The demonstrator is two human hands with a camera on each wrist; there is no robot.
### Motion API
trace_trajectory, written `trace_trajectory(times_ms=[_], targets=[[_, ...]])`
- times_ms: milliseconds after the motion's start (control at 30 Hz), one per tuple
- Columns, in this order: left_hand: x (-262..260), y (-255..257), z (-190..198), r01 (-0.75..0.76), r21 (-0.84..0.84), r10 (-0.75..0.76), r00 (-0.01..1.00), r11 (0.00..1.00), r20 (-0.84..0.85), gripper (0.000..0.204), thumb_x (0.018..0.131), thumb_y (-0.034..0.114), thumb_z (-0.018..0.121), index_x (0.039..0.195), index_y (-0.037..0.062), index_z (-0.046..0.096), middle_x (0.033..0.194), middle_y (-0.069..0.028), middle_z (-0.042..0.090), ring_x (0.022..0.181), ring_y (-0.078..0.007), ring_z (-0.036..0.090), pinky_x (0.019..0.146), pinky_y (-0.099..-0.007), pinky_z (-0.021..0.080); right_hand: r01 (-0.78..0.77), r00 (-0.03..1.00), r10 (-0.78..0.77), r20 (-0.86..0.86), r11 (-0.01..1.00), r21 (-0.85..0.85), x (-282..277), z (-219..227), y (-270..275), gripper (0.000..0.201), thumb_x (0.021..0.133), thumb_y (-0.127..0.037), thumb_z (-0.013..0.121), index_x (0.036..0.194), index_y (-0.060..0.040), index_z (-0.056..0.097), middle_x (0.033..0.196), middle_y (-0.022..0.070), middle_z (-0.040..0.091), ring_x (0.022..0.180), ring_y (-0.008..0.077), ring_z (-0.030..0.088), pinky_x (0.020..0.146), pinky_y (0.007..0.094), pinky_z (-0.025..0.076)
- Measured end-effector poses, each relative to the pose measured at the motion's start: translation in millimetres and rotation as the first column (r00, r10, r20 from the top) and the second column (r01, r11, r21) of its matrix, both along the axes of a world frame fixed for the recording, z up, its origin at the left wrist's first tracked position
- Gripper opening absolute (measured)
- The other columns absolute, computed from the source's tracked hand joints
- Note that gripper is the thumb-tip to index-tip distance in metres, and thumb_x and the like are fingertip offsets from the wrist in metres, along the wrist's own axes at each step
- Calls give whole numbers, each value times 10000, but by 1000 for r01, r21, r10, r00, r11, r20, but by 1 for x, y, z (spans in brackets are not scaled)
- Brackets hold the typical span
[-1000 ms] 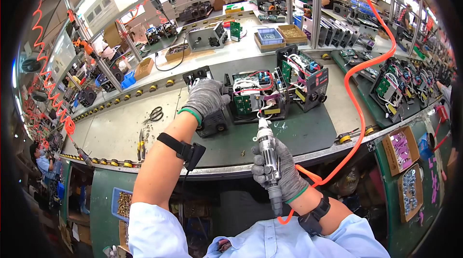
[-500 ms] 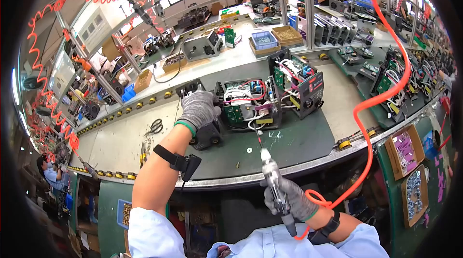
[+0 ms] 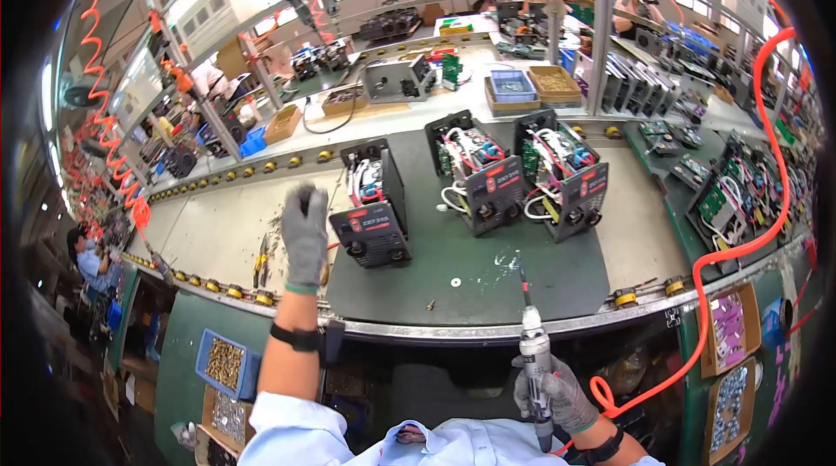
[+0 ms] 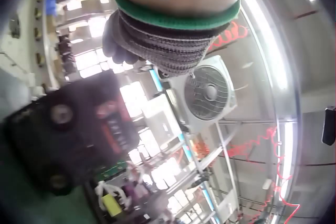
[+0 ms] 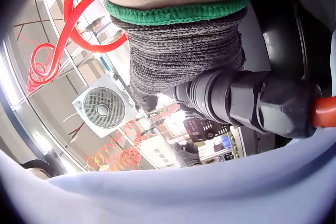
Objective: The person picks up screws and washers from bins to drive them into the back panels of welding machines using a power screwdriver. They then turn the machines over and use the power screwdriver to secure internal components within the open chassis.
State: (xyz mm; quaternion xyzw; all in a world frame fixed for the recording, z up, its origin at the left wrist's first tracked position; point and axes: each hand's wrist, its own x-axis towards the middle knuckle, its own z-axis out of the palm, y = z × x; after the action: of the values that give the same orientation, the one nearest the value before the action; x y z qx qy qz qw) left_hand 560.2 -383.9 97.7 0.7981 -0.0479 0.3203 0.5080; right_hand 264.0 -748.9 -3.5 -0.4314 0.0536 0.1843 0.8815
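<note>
In the head view, my gloved left hand (image 3: 305, 239) is over the bench, just left of the leftmost black machine (image 3: 373, 233), apart from it, with nothing visible held. My gloved right hand (image 3: 564, 398) grips a silver air screwdriver (image 3: 535, 348) near the front edge, its bit pointing up and away from me. A middle machine (image 3: 495, 194) and a right machine (image 3: 579, 192) stand side by side, front panels towards me and wiring exposed. In the right wrist view, the fingers are mostly hidden behind the glove cuff and the tool's dark rear end (image 5: 247, 100).
A loose washer (image 3: 455, 282) and a small screw (image 3: 430, 304) lie on the green mat (image 3: 392, 292). Yellow-handled pliers (image 3: 260, 268) lie at left. An orange air hose (image 3: 704, 292) loops at right. A blue screw tray (image 3: 228, 363) sits at lower left.
My left hand has let go of the leftmost machine and moved left. The left and middle machines now show their front panels. My right hand has drawn the screwdriver away, right and towards me.
</note>
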Motion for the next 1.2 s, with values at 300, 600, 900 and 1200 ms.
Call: trace_trajectory(times_ms=[300,600,900,1200], targets=[[-62,-32,-59,41,153,29,902,987,-431,545,1020,505,590,1199,0,687,1027,-219,728,983,-338,706,870,-418,532,-26,986,34,163,998,-48,62,12,33,839,771,-567,853,1307,-4,539,847,75,674,658,194,668,561,298,553],[41,6,-27,-181,199,193,980,963,-42,535,1010,475,568,1185,-16,689,1082,-250,723,1073,-420,674,992,-485,489,94,949,-137,283,983,158,150,9,90,765,877,-572,768,1341,-9,540,1283,158,635,1229,337,637,1056,506,534],[80,20,-52,142,146,-86,938,979,-336,627,1043,550,448,1237,-4,669,1166,-308,688,1149,-455,636,1020,-484,471,176,975,-180,129,984,43,155,12,125,706,897,-490,779,1347,-5,534,1281,131,629,1194,289,644,1073,457,531],[-52,24,-45,-89,121,125,930,989,-344,511,993,515,578,1048,18,686,925,-226,732,918,-384,706,831,-479,544,206,944,-177,278,975,-82,217,21,102,626,850,-567,796,1187,-62,644,1112,133,698,971,255,716,867,366,601]])
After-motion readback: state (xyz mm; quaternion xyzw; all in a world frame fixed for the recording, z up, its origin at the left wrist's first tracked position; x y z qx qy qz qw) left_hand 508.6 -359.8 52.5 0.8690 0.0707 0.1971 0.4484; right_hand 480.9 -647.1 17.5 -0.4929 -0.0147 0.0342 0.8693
